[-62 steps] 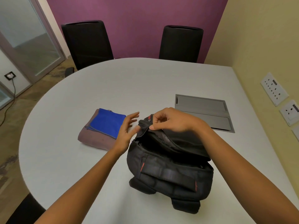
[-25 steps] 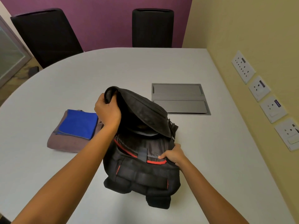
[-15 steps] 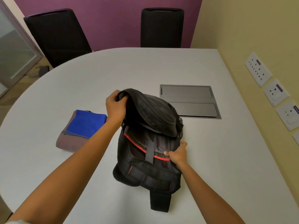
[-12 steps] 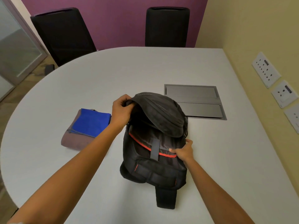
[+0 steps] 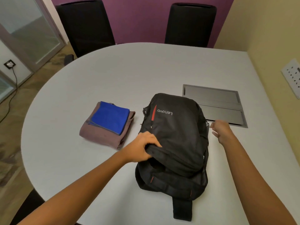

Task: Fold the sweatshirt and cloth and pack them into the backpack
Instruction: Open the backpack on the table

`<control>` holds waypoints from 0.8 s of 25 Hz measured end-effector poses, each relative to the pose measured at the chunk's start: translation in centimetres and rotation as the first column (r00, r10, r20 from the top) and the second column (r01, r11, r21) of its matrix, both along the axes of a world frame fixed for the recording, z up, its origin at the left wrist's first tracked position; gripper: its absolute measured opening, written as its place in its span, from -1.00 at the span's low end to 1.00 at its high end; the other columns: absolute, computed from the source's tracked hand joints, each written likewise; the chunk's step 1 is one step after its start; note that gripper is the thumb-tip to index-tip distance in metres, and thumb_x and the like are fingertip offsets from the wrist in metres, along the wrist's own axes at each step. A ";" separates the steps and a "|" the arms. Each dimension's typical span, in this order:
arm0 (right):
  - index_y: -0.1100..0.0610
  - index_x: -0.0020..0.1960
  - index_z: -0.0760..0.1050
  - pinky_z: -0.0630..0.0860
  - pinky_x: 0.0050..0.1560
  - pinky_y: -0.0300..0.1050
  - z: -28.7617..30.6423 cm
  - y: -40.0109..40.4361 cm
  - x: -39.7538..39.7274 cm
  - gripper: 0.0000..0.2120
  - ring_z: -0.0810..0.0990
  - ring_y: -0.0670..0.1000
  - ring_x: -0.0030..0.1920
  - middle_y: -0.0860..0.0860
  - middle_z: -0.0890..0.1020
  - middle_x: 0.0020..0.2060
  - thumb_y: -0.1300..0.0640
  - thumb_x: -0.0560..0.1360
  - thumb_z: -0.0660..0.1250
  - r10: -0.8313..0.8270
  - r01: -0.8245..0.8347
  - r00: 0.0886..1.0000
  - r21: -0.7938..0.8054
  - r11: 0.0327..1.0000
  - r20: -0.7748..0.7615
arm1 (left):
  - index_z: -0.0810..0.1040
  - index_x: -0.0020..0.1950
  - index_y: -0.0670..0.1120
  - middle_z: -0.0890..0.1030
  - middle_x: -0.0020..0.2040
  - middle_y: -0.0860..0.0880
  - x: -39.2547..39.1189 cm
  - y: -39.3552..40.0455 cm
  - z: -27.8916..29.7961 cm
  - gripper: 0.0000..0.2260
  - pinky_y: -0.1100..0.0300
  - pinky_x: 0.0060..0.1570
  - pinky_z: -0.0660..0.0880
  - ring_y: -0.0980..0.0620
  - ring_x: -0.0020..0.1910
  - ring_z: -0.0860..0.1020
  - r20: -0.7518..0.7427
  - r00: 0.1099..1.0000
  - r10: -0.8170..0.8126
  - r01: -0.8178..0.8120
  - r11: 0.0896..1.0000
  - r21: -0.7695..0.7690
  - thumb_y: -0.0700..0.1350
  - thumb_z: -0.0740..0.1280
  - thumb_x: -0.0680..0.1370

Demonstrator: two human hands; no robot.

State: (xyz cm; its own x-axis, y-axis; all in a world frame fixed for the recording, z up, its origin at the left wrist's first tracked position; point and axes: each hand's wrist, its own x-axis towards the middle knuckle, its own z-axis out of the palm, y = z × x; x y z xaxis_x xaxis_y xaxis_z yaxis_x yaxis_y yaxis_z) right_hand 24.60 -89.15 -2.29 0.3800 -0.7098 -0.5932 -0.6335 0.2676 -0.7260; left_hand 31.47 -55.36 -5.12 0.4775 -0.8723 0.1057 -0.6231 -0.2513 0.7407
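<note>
Left hand [image 5: 144, 146] clutches the backpack [image 5: 176, 140] flap's near edge, arm outstretched; right hand [image 5: 221, 129] hovers loosely spread beside its right side.

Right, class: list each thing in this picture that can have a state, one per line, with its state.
backpack: lying flat, front up, flap gripped.
sweatshirt: folded, on the table, unpacked.
blue cloth: folded, on top of the sweatshirt.
left hand: closed on the backpack's flap edge.
right hand: open, holding nothing.
table hatch: shut.
</note>
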 end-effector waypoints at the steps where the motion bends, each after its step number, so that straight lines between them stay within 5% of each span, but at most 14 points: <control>1: 0.35 0.28 0.43 0.45 -0.06 -0.10 0.1 1.1 1.1 -0.68 0.43 0.10 0.04 0.32 0.47 0.31 0.42 0.53 0.23 0.035 -0.032 0.999 -0.054 0.998 0.038 | 0.65 0.11 0.10 0.58 0.06 0.21 -0.2 0.6 -0.6 -0.75 -0.02 0.27 0.36 0.13 0.16 0.48 0.048 0.998 -0.035 0.032 0.998 0.054 -0.08 0.48 0.45; 3: 0.29 0.40 0.37 0.43 -0.02 -0.08 -0.1 3.9 2.6 -0.55 0.47 0.09 0.08 0.27 0.50 0.27 0.37 0.51 0.26 0.061 -0.048 0.992 -0.115 0.992 0.111 | 0.61 0.17 0.13 0.55 0.12 0.20 -0.4 1.9 -1.5 -0.70 -0.02 0.31 0.31 0.16 0.22 0.43 0.126 0.987 -0.096 0.080 0.989 0.125 0.04 0.48 0.45; 6: 0.13 0.36 0.36 0.41 0.07 -0.13 -0.9 7.4 3.8 -0.61 0.50 0.05 0.13 0.07 0.52 0.21 0.27 0.56 0.30 0.070 -0.031 0.984 -0.236 0.971 0.162 | 0.53 0.31 0.14 0.47 0.30 0.18 -0.3 4.1 -1.7 -0.46 0.14 0.44 0.19 0.17 0.36 0.35 0.148 0.979 -0.137 0.113 0.980 0.163 0.27 0.50 0.39; 8: 0.13 0.33 0.36 0.41 0.11 -0.16 -0.9 9.3 4.6 -0.64 0.51 0.04 0.19 0.07 0.53 0.24 0.25 0.57 0.33 0.085 -0.016 0.974 -0.311 0.950 0.211 | 0.47 0.37 0.15 0.42 0.37 0.18 0.4 6.0 -2.1 -0.36 0.16 0.47 0.17 0.17 0.41 0.32 0.047 0.999 0.027 -0.032 0.992 0.122 0.33 0.49 0.37; 10: 0.14 0.30 0.39 0.41 0.15 -0.18 -0.8 11.0 5.5 -0.66 0.51 0.05 0.24 0.07 0.54 0.23 0.23 0.55 0.36 0.141 -0.020 0.952 -0.404 0.914 0.273 | 0.50 0.32 0.09 0.49 0.29 0.15 1.7 7.9 -3.9 -0.44 0.08 0.38 0.36 0.16 0.32 0.43 -0.086 0.925 0.371 -0.366 0.928 0.075 0.28 0.49 0.40; 11: 0.14 0.27 0.41 0.43 0.17 -0.17 -0.8 11.9 5.9 -0.67 0.52 0.05 0.23 0.06 0.55 0.20 0.23 0.54 0.38 0.192 -0.035 0.935 -0.462 0.886 0.297 | 0.51 0.29 0.05 0.52 0.23 0.11 2.4 8.6 -5.0 -0.48 0.09 0.28 0.45 0.11 0.25 0.49 -0.177 0.806 0.565 -0.557 0.825 0.097 0.22 0.51 0.42; 13: 0.12 0.21 0.45 0.49 0.19 -0.12 -1.0 13.8 6.9 -0.71 0.52 0.01 0.18 0.02 0.56 0.14 0.23 0.52 0.39 0.329 -0.090 0.891 -0.588 0.804 0.314 | 0.48 0.27 -0.06 0.52 0.19 0.00 3.7 10.1 -6.9 -0.49 0.12 0.16 0.51 -0.06 0.21 0.54 -0.357 0.426 0.831 -0.826 0.519 0.221 0.08 0.55 0.42; 16: 0.06 0.16 0.48 0.47 0.16 -0.17 -1.5 17.8 9.0 -0.76 0.48 -0.07 0.13 -0.05 0.54 0.08 0.22 0.51 0.37 0.580 -0.268 0.782 -0.715 0.646 0.230 | 0.36 0.37 -0.16 0.48 0.28 -0.14 5.9 11.8 -8.3 -0.32 -0.01 0.21 0.50 -0.20 0.27 0.51 -0.532 -0.092 0.842 -0.898 0.161 0.410 0.04 0.58 0.39; 20: 0.06 0.21 0.48 0.45 0.24 -0.12 -3.4 23.9 13.1 -0.75 0.46 -0.07 0.16 -0.06 0.54 0.13 0.19 0.54 0.33 0.868 -0.581 0.496 -0.737 0.344 0.014 | 0.14 0.51 -0.11 0.41 0.41 -0.15 9.4 12.0 -8.6 0.03 -0.16 0.34 0.44 -0.20 0.35 0.45 -0.674 -0.448 0.588 -0.804 0.064 0.591 0.20 0.63 0.25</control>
